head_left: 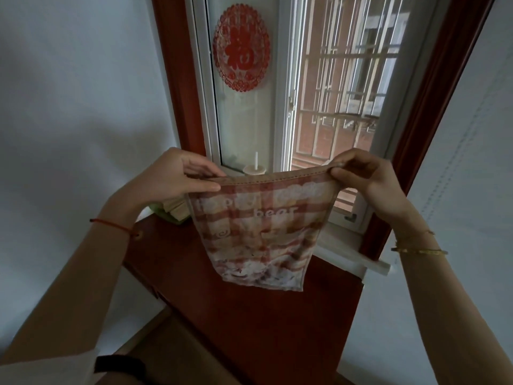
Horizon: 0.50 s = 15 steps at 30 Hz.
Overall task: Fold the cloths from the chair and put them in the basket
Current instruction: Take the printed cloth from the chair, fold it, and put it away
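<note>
Head view, cloth (258, 232) hanging, top corners pinched (both hands) between fingers (206, 187)

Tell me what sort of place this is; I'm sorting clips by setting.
Likely a room in a home: a barred window with a red paper-cut decoration, a wooden sill, and a checked cloth held up in both hands.

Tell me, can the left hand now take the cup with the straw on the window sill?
Probably not yet: the left hand is pinching the cloth, which hangs in front of the cup.
</note>
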Tool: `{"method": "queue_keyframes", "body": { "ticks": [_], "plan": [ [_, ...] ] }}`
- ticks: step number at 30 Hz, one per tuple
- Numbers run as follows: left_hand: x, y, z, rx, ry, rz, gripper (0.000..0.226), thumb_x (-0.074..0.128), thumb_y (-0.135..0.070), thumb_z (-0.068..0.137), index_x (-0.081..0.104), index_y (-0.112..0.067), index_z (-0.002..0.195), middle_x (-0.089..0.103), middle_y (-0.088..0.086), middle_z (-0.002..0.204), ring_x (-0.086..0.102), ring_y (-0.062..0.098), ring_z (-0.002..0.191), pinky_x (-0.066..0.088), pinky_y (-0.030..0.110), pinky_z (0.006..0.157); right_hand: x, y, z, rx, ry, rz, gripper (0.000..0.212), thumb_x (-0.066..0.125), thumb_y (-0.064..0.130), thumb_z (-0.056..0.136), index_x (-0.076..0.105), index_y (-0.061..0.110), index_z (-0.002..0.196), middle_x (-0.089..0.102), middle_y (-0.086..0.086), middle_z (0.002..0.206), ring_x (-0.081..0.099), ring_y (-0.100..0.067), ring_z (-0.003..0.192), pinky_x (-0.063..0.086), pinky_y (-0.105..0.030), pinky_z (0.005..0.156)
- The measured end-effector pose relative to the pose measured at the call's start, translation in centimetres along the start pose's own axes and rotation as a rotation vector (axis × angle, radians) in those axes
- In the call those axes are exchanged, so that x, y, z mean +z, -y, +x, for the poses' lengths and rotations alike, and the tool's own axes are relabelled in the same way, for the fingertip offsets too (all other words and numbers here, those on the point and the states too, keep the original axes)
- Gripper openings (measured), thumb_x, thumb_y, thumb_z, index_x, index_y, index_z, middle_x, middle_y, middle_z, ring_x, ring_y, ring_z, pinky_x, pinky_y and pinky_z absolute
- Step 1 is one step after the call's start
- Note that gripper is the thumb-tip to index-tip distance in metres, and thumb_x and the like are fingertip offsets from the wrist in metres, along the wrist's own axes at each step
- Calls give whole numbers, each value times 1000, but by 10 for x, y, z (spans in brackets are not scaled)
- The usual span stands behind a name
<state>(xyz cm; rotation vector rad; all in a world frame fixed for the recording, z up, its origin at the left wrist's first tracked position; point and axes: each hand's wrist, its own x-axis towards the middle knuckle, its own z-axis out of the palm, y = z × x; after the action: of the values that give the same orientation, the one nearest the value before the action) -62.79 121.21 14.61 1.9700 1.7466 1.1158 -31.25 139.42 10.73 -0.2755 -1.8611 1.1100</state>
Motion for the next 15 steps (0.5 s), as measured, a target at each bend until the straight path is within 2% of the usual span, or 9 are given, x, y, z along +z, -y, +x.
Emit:
{"method": "queue_keyframes", "body": {
  "ticks": [5,8,15],
  "plan": [
    [-22,-18,-8,32,69,-12,26,80,-15,74,78,-19,100,78,-6,96,73,8,93,52,10,80,-9,18,-3,-22,46,50,11,67,5,82,63,0,90,71,3,84,69,-12,77,57,-20,63],
    [-29,-25,-9,67,53,-53,26,80,-21,71,78,-21,97,78,-4,96,73,9,94,53,11,78,-13,28,-4,-34,55,102,8,68,7,82,66,6,90,71,2,82,69,-10,73,56,-20,62],
    [-19,-6,17,51,-19,-94,28,81,-23,71,78,-17,98,78,-1,94,74,12,91,57,18,82,-19,21,4,-8,58,120,11,67,9,84,65,5,94,70,1,86,68,-9,75,55,-18,64]
  ]
}}
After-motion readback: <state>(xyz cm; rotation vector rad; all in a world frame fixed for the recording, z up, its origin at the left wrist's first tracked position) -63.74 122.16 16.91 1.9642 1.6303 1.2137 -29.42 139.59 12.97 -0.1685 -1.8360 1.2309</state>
